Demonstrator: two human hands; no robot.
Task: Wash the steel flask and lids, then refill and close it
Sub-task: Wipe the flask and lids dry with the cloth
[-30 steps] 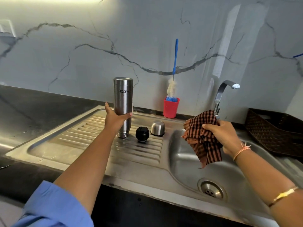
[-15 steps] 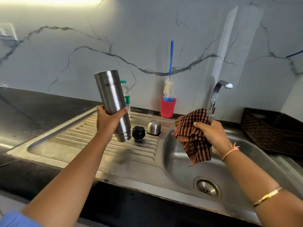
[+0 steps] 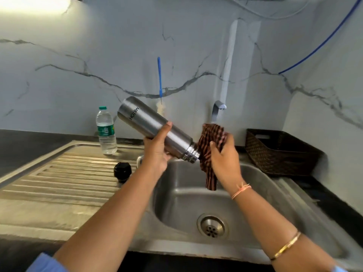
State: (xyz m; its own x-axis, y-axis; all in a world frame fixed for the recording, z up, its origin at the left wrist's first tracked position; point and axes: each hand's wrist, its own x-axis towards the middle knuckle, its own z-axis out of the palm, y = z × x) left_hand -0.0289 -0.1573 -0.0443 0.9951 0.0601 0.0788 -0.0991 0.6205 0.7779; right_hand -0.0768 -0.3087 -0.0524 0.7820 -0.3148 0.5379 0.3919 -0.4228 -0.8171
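A clear plastic water bottle [image 3: 106,130] stands upright at the back of the ribbed drainboard [image 3: 59,173], well to the left of the left hand's fingers. Nearer them, just below and left of the knuckles, a black lid [image 3: 122,169] rests on the ribs. The left hand [image 3: 157,152] is wrapped around the lower half of the steel flask [image 3: 155,130], thumb over the top and fingers curled beneath, clamped on the body. The flask is held in the air above the sink basin [image 3: 176,203], tilted, base up to the left and threaded mouth down to the right. At that mouth the right hand [image 3: 224,160] holds a brown checked cloth [image 3: 211,146], fingers closed on its folds, the cloth touching the flask's neck and hanging below the palm. Behind the right fingers rises the tap [image 3: 217,111]; to their right sits a dark woven basket [image 3: 280,152].
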